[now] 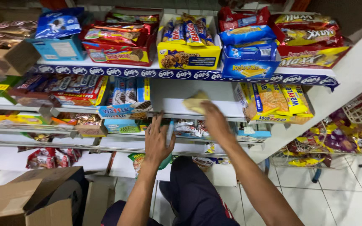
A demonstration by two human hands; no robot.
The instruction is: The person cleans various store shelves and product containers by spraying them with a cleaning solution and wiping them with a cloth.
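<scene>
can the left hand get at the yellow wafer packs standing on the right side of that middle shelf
Probably not easily: the left hand sits low at the shelf edge, and the right arm crosses between it and the yellow wafer packs.

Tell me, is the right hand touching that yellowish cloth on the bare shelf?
Touching. The head view shows the right hand pressed onto the yellow cloth, its fingers over the cloth's near edge.

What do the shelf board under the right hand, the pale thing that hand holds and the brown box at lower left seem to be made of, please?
The shelf board looks like white painted metal or laminate: smooth, flat, slightly glossy. The pale yellow thing in the right hand is soft and folded, probably a cloth or sponge; blur leaves it open. The brown box is matte corrugated cardboard with bent flaps.
</scene>
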